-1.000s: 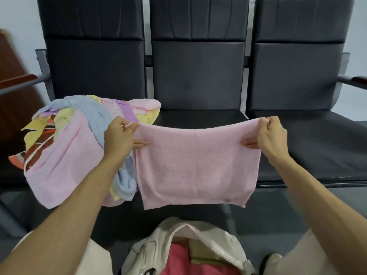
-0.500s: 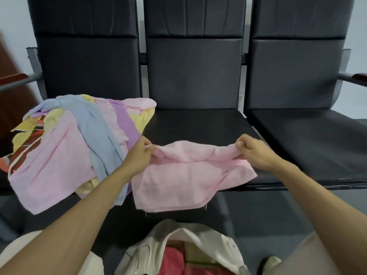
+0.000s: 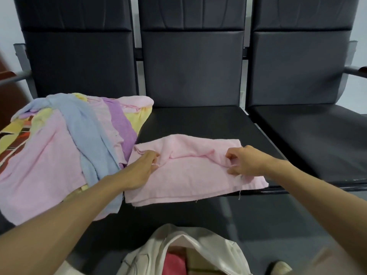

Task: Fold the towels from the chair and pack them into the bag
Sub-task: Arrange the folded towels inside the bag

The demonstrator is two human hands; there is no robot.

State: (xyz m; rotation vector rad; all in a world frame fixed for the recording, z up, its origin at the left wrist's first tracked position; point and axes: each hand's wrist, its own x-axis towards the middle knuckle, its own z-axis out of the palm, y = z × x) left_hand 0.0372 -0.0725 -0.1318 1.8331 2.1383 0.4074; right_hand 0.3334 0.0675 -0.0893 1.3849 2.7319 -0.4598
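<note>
Black chair seats (image 3: 200, 120) bear towel (image 3: 190, 175), pile (image 3: 59, 147)

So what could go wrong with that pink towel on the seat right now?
The pink towel overhangs the front of the middle seat, so it might slide off once the left hand and right hand let go. It is bunched between them, so the fold may come out crooked. The pile of towels beside it also droops over the edge and could slip.
</note>
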